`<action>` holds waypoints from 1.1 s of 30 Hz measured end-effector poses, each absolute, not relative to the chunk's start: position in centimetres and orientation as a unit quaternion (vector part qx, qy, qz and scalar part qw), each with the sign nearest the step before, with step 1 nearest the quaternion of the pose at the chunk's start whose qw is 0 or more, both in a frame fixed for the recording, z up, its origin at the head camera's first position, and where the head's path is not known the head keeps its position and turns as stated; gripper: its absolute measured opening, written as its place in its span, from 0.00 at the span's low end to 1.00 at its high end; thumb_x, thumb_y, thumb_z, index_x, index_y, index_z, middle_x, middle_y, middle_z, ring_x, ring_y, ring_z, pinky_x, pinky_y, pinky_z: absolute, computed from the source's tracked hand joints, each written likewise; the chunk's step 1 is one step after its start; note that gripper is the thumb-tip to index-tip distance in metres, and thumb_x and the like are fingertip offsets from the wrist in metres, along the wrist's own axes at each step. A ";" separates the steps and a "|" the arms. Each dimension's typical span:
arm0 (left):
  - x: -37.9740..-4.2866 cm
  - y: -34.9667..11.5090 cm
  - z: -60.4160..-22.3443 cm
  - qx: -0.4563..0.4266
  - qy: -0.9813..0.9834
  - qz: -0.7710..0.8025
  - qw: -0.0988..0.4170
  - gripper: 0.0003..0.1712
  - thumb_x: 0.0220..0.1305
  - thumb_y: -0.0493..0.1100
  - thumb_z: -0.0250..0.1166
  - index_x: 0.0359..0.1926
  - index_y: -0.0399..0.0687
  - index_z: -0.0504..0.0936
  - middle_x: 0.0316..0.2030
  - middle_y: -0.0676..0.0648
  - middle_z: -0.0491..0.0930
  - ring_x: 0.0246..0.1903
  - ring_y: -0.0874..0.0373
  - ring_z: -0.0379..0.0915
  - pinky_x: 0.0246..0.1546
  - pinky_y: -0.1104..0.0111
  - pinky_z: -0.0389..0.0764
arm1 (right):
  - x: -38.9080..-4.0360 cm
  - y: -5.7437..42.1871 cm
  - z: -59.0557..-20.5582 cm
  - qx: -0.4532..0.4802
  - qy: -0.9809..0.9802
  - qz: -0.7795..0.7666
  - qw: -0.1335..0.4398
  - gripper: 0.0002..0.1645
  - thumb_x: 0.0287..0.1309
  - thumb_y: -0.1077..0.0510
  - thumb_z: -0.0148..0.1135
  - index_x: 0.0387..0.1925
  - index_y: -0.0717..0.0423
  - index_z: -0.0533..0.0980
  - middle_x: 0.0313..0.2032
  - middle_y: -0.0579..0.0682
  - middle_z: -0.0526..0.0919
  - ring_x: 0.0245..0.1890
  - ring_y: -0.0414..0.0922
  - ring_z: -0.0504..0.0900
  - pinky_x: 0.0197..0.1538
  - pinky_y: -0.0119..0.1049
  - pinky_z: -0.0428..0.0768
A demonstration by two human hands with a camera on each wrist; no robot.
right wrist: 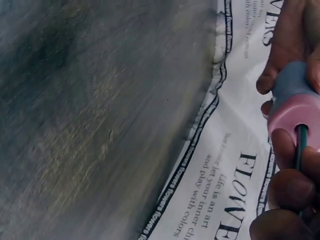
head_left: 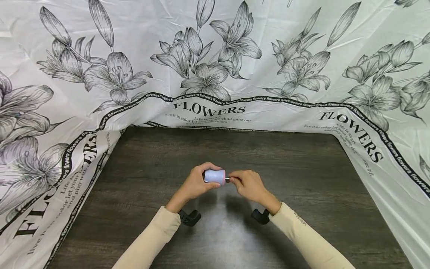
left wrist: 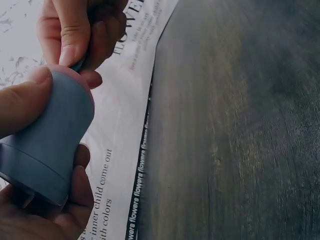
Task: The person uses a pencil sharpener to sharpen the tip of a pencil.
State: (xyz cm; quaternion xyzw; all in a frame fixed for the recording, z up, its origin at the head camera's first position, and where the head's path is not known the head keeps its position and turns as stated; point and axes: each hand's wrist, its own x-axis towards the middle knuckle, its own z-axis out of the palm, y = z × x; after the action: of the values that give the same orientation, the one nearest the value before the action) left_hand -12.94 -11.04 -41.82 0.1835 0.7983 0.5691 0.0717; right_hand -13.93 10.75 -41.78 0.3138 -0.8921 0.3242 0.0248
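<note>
A small lavender-blue pencil sharpener (head_left: 213, 176) with a pink end lies sideways in my left hand (head_left: 193, 183), held above the dark table. The left thumb presses one side of its body in the left wrist view, and the other fingers curl under it. My right hand (head_left: 251, 185) pinches a slim dark green pencil (right wrist: 300, 142) between thumb and fingers, close to the pink end (right wrist: 290, 114). The pencil's front part sits inside the round hole there, so its tip is hidden. Most of the pencil's length is covered by the right fingers.
The dark wood-grain table (head_left: 285, 160) spreads beneath both hands. White cloth (head_left: 268, 116) printed with flowers and lettering borders it at the back and sides. Black camera straps (head_left: 190, 218) are worn at both wrists, below cream sleeves (head_left: 151, 239).
</note>
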 end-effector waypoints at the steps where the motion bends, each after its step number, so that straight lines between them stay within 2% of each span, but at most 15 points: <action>1: -12.9 -10.9 -41.7 0.183 0.802 0.565 0.069 0.24 0.53 0.35 0.72 0.52 0.41 0.78 0.51 0.35 0.76 0.39 0.51 0.75 0.35 0.67 0.79 | -14.0 10.8 -41.8 0.310 -0.893 0.325 0.019 0.10 0.63 0.62 0.57 0.39 0.54 0.84 0.14 0.41 0.73 0.10 0.29 0.57 0.15 0.25 0.54; 3: -12.9 -10.7 -41.5 0.180 0.807 0.559 0.063 0.24 0.52 0.35 0.72 0.52 0.42 0.78 0.50 0.35 0.77 0.39 0.50 0.76 0.35 0.66 0.79 | -14.1 10.9 -41.8 0.307 -0.896 0.320 0.024 0.11 0.64 0.61 0.56 0.39 0.53 0.84 0.15 0.39 0.73 0.10 0.29 0.58 0.15 0.25 0.55; 6: -13.1 -10.6 -41.2 0.171 0.810 0.558 0.058 0.25 0.52 0.36 0.73 0.52 0.42 0.78 0.49 0.35 0.77 0.38 0.50 0.76 0.34 0.65 0.79 | -14.2 10.9 -42.0 0.310 -0.895 0.313 0.066 0.10 0.63 0.61 0.57 0.41 0.53 0.84 0.18 0.40 0.75 0.11 0.31 0.60 0.14 0.25 0.56; 9: -13.3 -10.7 -40.9 0.152 0.800 0.577 0.070 0.24 0.53 0.37 0.73 0.52 0.41 0.78 0.48 0.35 0.77 0.37 0.51 0.75 0.34 0.65 0.78 | -14.3 10.9 -42.4 0.340 -0.881 0.294 0.146 0.10 0.59 0.60 0.62 0.43 0.55 0.82 0.25 0.44 0.82 0.16 0.34 0.72 0.16 0.25 0.64; 13: -13.7 -11.2 -40.8 0.121 0.765 0.623 0.115 0.22 0.59 0.39 0.68 0.54 0.36 0.77 0.42 0.37 0.77 0.34 0.55 0.74 0.33 0.66 0.78 | -14.6 10.9 -42.7 0.393 -0.846 0.235 0.274 0.14 0.53 0.60 0.68 0.43 0.55 0.79 0.31 0.46 0.84 0.23 0.38 0.78 0.24 0.28 0.72; 17: -14.0 -11.5 -40.9 0.076 0.734 0.654 0.165 0.21 0.64 0.42 0.63 0.54 0.32 0.76 0.38 0.44 0.77 0.32 0.58 0.74 0.31 0.67 0.77 | -14.8 10.9 -42.9 0.413 -0.819 0.173 0.358 0.08 0.62 0.58 0.61 0.41 0.56 0.80 0.32 0.47 0.83 0.25 0.41 0.78 0.26 0.32 0.72; 20: -14.1 -11.6 -40.9 0.050 0.712 0.672 0.196 0.21 0.66 0.43 0.60 0.53 0.30 0.75 0.35 0.47 0.77 0.29 0.60 0.75 0.29 0.70 0.75 | -14.8 11.0 -43.1 0.420 -0.808 0.137 0.390 0.13 0.70 0.56 0.51 0.42 0.55 0.81 0.35 0.48 0.84 0.30 0.42 0.81 0.28 0.33 0.72; 23: -14.1 -11.7 -40.7 0.038 0.696 0.681 0.222 0.22 0.69 0.45 0.58 0.51 0.29 0.75 0.31 0.49 0.77 0.25 0.62 0.75 0.25 0.73 0.72 | -15.0 11.2 -43.4 0.431 -0.796 0.112 0.410 0.16 0.72 0.57 0.46 0.42 0.55 0.81 0.36 0.48 0.83 0.32 0.43 0.82 0.30 0.33 0.73; 29: -13.9 -11.8 -40.6 0.026 0.676 0.684 0.273 0.28 0.70 0.54 0.53 0.47 0.29 0.76 0.23 0.49 0.80 0.17 0.65 0.72 0.18 0.75 0.71 | -15.2 11.2 -43.6 0.456 -0.764 0.067 0.452 0.14 0.70 0.62 0.47 0.42 0.54 0.81 0.35 0.47 0.83 0.32 0.42 0.81 0.31 0.32 0.74; 33: -13.8 -11.8 -40.6 0.017 0.651 0.694 0.307 0.28 0.70 0.57 0.50 0.44 0.33 0.75 0.19 0.50 0.80 0.14 0.65 0.70 0.15 0.76 0.69 | -15.5 11.2 -43.6 0.468 -0.737 0.051 0.485 0.12 0.67 0.62 0.50 0.41 0.53 0.81 0.34 0.45 0.83 0.29 0.41 0.79 0.30 0.31 0.72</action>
State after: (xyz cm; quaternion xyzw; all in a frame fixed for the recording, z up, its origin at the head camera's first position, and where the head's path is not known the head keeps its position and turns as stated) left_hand -13.76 -11.84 -40.57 0.0170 0.6513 0.6937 0.3071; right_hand -15.46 11.21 -43.63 0.4682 -0.7370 0.0511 0.4848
